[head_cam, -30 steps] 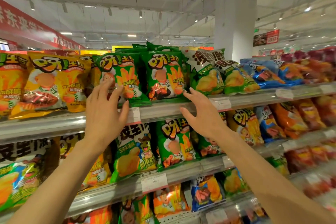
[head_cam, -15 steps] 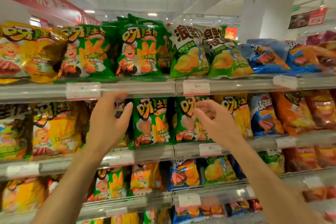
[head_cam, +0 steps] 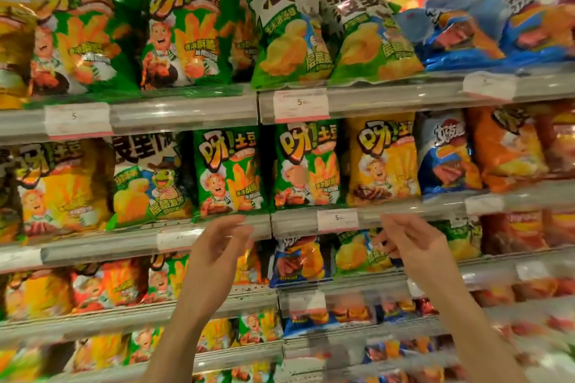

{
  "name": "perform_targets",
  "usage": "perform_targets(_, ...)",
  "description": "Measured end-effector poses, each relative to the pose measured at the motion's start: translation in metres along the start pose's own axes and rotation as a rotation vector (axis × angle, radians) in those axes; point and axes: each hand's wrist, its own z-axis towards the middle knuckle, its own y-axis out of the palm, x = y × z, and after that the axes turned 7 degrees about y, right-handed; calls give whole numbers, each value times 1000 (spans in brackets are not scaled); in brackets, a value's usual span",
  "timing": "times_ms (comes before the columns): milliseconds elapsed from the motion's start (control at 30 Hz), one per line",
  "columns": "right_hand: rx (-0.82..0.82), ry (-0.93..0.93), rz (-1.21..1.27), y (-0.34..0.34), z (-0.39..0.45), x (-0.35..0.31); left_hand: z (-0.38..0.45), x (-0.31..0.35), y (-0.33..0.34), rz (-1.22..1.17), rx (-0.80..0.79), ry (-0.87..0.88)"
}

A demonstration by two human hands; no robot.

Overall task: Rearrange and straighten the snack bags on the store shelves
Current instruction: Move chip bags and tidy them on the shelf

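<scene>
Snack bags fill several store shelves. On the top shelf [head_cam: 186,112] stand green fry bags [head_cam: 189,31] and white-and-green chip bags [head_cam: 289,31]. The second shelf [head_cam: 404,211] carries two upright green fry bags [head_cam: 228,171] [head_cam: 306,165] with a yellow bag [head_cam: 382,158] to their right. My left hand [head_cam: 214,261] is raised in front of the second shelf's rail, fingers apart and empty. My right hand [head_cam: 413,246] hovers at the same height before the third shelf's green chip bag [head_cam: 354,255], fingers loosely curled, holding nothing.
Blue bags [head_cam: 473,34] lie slumped on the top shelf at right. Orange and red bags [head_cam: 510,146] fill the right end of the second shelf. Price tags [head_cam: 301,104] clip onto the rails. Lower shelves [head_cam: 249,298] hold more mixed bags.
Both hands have dropped from the top shelf's green bags down to the second shelf's rail. The view has moved closer to the shelves and tilted down.
</scene>
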Motion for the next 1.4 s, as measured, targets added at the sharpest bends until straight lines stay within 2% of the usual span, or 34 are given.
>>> perform_targets(167, 93, 67, 41, -22, -5, 7, 0, -14, 28, -66, -63, -12)
perform_targets(400, 156, 75, -3, -55, -5, 10, 4, -15, 70, -180, -120, -40)
perform_targets(633, 202, 52, 46, -102, 26, 16, 13, -6, 125, -194, -148, -67)
perform_targets(967, 222, -105, -216, -226, 129, 29, 33, 24, 262, -184, -89, -39)
perform_targets(1133, 331, -195, -326, -285, 186, 29, 45, 43, 355, -153, -113, -18)
perform_targets(1267, 259, -212, -324, -312, 227, 32, 62, 63, 423, -43, -205, 17)
perform_targets(1400, 82, -74, -432, -321, 257, 43, 82, 73, 475, 155, -266, 83)
